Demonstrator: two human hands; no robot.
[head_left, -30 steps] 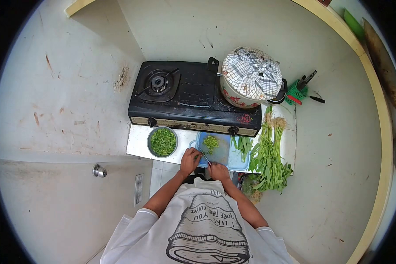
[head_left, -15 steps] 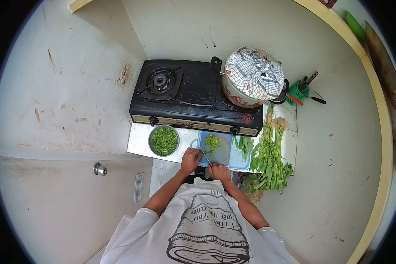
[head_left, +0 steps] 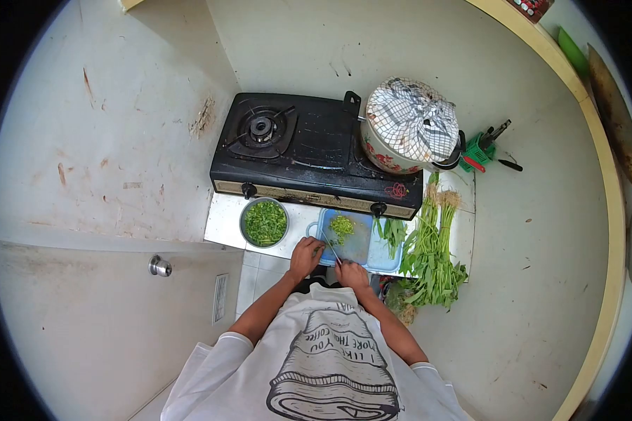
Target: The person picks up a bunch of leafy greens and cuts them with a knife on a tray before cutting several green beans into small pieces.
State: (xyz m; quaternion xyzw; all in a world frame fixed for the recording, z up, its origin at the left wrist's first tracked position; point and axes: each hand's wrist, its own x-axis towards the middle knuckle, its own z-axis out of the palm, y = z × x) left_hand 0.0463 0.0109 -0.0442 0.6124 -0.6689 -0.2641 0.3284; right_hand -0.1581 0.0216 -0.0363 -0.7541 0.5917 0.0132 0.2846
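My right hand (head_left: 352,274) is closed around the handle of a knife (head_left: 331,245), whose thin blade slants up and left over the cutting board (head_left: 358,245). Beside the blade, at the board's left front edge, my left hand (head_left: 305,257) has its fingers curled down together on a bit of greens, mostly hidden beneath them. A small heap of chopped greens (head_left: 342,225) lies on the board just beyond the blade. Cut leafy stems (head_left: 391,230) rest on the right part of the blue tray (head_left: 385,262) under the board.
A round bowl (head_left: 242,233) of chopped greens stands at left. Behind is a black gas stove (head_left: 316,133) carrying a cloth-covered pot (head_left: 384,151). Bunches of leafy vegetables (head_left: 435,245) hang over the counter's right edge. A green basket (head_left: 476,150) of utensils sits against the wall.
The view has shifted slightly, so the scene sits a little further right. Both hands keep nearly the same position, with the knife still at the left fingers.
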